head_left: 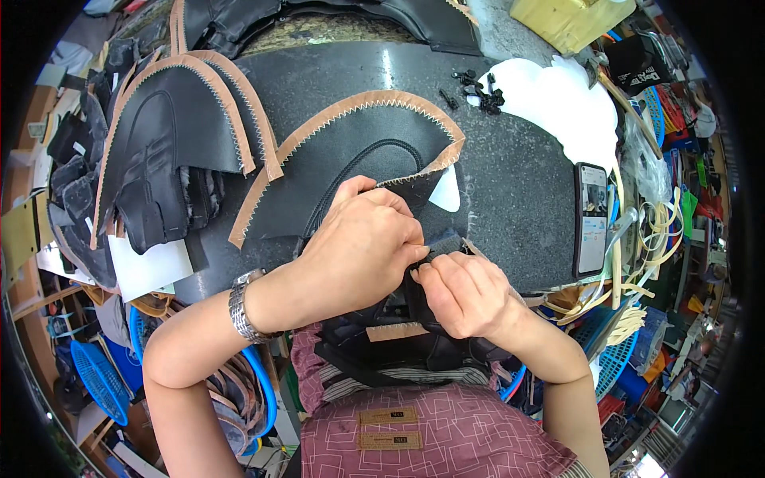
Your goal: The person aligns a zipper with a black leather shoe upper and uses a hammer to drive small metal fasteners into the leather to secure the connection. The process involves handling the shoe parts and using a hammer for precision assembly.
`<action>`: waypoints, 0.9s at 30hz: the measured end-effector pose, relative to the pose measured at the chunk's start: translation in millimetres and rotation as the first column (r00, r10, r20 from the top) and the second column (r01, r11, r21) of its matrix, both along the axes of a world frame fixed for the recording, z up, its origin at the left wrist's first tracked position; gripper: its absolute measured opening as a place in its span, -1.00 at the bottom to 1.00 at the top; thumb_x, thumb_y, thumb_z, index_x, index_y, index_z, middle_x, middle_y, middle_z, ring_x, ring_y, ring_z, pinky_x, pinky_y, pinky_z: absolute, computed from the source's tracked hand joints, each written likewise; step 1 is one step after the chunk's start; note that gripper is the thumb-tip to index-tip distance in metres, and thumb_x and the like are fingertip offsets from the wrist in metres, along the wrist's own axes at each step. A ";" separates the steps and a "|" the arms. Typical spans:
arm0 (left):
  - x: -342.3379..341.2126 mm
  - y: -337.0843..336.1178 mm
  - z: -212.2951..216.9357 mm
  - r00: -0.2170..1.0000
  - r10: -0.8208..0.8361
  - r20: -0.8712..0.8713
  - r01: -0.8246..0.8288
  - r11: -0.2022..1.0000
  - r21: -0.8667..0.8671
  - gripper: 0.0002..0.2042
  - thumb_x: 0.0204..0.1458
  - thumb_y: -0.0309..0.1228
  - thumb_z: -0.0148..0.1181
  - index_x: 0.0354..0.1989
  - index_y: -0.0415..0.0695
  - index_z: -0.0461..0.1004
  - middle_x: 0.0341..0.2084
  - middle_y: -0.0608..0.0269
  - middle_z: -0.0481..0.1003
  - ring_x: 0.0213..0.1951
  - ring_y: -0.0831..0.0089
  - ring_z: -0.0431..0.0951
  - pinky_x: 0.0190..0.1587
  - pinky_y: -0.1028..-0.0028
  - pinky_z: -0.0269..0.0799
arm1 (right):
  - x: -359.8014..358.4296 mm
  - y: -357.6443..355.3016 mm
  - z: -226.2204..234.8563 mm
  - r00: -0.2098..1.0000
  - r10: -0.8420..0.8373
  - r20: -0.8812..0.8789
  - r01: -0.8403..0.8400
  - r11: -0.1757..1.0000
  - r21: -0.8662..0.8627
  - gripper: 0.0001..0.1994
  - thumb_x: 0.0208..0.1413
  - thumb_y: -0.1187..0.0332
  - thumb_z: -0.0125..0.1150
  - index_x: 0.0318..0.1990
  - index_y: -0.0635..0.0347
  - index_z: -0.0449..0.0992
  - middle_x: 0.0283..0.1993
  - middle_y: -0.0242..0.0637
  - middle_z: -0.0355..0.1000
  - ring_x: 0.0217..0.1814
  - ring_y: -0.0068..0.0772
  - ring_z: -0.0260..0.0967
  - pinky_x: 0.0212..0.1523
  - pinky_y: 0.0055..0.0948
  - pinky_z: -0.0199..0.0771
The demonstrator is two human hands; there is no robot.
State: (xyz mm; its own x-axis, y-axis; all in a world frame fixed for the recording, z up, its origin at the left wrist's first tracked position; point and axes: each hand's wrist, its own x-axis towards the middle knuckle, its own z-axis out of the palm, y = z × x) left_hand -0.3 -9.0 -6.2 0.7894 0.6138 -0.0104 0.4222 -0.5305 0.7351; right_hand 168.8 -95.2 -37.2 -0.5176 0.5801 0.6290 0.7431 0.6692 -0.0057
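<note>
I count two hands at work, both mine, meeting at the near edge of the dark stone slab [510,191]. My left hand [362,247], with one metal wristwatch [241,307] on its wrist, is curled with fingers pressed together and pinching a small black leather piece [443,242]. My right hand [466,293] closes on the same piece from below, thumb and fingers gripping its lower edge, so the piece sits between the two hands and touches both.

Just beyond my left hand lies one large black leather panel [351,159] with a tan zigzag-cut border; my knuckles overlap its near corner. To the left I see one stack of similar tan-edged panels [171,151]; I cannot tell how many are in it. One phone [591,219] lies at the slab's right edge, well apart from my hands. One white sheet [558,99] sits far right, with a cluster of small black parts [482,89] beside it, too small to count.
</note>
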 end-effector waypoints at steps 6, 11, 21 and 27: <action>-1.5 0.2 2.4 1.000 -0.021 -0.019 0.022 0.999 0.037 -0.89 -0.13 -0.42 0.23 -0.52 -0.19 0.58 -0.44 0.12 0.51 -0.22 0.29 0.48 0.11 0.22 0.13 | -0.2 -0.7 -0.3 1.000 0.015 0.006 -0.015 1.000 0.000 -0.82 -0.21 0.44 0.19 -0.38 0.25 0.42 -0.43 -0.27 0.38 -0.46 -0.46 0.37 -0.54 -0.61 0.32; -1.5 0.9 2.2 0.999 -0.039 -0.015 0.039 0.999 0.035 -0.90 -0.13 -0.44 0.22 -0.54 -0.21 0.56 -0.46 0.12 0.50 -0.23 0.29 0.47 0.11 0.23 0.13 | -0.2 -0.1 -1.2 1.000 0.024 0.007 -0.024 1.000 0.001 -0.82 -0.22 0.42 0.16 -0.39 0.24 0.42 -0.43 -0.28 0.38 -0.47 -0.47 0.36 -0.55 -0.61 0.31; -6.3 -3.9 -9.4 0.994 0.041 0.104 -0.029 0.992 -0.120 -0.91 -0.10 -0.45 0.19 -0.52 -0.21 0.51 -0.47 0.12 0.48 -0.16 0.27 0.46 0.13 0.22 0.10 | -0.1 -3.2 -0.4 0.990 0.137 0.046 -0.138 0.990 0.038 -0.89 -0.20 0.40 0.20 -0.48 0.19 0.44 -0.43 -0.27 0.42 -0.39 -0.37 0.40 -0.53 -0.56 0.30; -8.0 -2.8 -7.9 0.996 0.016 0.089 -0.006 0.994 -0.109 -0.89 -0.07 -0.42 0.18 -0.48 -0.21 0.52 -0.38 0.12 0.48 -0.12 0.28 0.44 0.15 0.22 0.07 | -0.8 -2.5 -0.7 0.993 0.117 0.009 -0.117 0.992 0.039 -0.90 -0.18 0.41 0.21 -0.48 0.19 0.44 -0.42 -0.26 0.42 -0.38 -0.35 0.41 -0.51 -0.50 0.37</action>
State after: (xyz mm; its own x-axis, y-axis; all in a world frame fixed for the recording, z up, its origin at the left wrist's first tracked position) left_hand -8.4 -11.8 -14.1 0.7831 0.6218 -0.0068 0.3573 -0.4409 0.8234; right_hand 167.9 -97.7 -37.9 -0.5845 0.4901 0.6466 0.6595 0.7512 0.0267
